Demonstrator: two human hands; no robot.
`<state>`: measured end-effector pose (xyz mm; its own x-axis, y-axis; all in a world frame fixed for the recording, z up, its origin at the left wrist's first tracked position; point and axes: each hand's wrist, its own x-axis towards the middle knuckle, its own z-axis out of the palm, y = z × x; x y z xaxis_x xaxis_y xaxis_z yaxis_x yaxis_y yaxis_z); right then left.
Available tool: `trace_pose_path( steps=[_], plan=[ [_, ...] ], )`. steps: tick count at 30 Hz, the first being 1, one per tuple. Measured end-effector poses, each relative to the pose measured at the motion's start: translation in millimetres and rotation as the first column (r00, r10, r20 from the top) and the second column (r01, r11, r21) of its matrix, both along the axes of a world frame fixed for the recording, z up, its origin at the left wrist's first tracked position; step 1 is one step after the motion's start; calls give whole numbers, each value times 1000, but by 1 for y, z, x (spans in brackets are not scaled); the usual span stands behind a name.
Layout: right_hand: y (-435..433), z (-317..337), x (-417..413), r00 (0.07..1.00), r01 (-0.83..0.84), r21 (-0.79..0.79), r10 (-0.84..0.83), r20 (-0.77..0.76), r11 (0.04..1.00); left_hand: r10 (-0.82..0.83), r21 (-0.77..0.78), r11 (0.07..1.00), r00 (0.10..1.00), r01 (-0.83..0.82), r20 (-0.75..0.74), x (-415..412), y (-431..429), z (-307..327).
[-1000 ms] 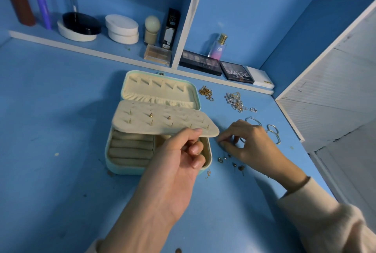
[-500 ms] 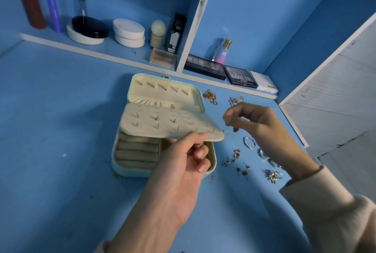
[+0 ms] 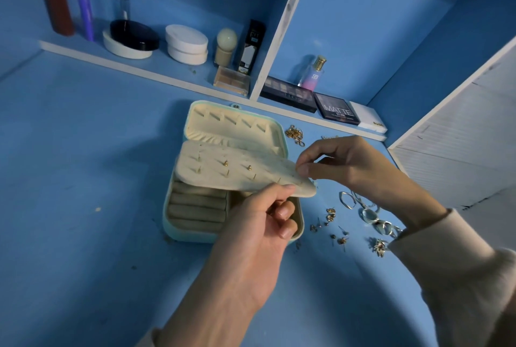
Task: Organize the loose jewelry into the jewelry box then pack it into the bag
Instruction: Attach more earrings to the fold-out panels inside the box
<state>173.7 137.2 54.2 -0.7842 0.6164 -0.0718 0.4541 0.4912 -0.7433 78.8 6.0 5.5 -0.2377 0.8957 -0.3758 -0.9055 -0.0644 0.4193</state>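
Note:
A pale green jewelry box (image 3: pixel 178 230) lies open on the blue table, lid tipped back. Its cream earring panel (image 3: pixel 223 170) is lifted over the ring rolls, with a few gold studs stuck in it. My left hand (image 3: pixel 259 235) pinches the panel's near right edge. My right hand (image 3: pixel 343 163) pinches a tiny item at the panel's right corner; the item is too small to make out. Loose studs (image 3: pixel 331 223), silver rings (image 3: pixel 371 216) and a gold chain (image 3: pixel 293 133) lie to the right of the box.
A low white shelf (image 3: pixel 156 74) along the back holds compacts, palettes, a perfume bottle (image 3: pixel 312 73) and tall tubes. A white slatted panel (image 3: pixel 460 145) bounds the table on the right. No bag is in view.
My right hand rose from the loose studs on the table and moved left to the panel's right corner. My left hand kept hold of the panel.

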Motion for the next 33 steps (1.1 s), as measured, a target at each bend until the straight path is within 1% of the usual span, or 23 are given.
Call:
trace_pose_path(
  steps=[5, 12, 16, 20, 24, 29, 33],
  plan=[
    [-1, 2, -2, 999, -36, 0, 36, 10, 999, 2, 1, 1000, 1000, -2, 17, 0, 0, 0],
    [-4, 4, -3, 999, -45, 18, 45, 8, 999, -1, 2, 1000, 1000, 1, 23, 0, 0, 0],
    [-4, 5, -4, 997, -59, 54, 57, 44, 997, 3, 9, 1000, 1000, -4, 22, 0, 0, -1],
    [2, 2, -4, 988, -122, 169, 103, 116, 978, 11, 25, 1000, 1000, -12, 29, -1, 0, -1],
    [2, 6, -7, 968, -231, 281, 190, 164, 932, 11, 33, 999, 999, -12, 36, -1, 0, -2],
    [6, 19, -14, 918, -370, 311, 292, 270, 875, 21, 51, 998, 999, -23, 36, -1, -1, -1],
    [9, 24, -22, 886, -429, 302, 331, 325, 852, 19, 57, 998, 1000, -20, 13, -2, -2, -1]
  ],
)
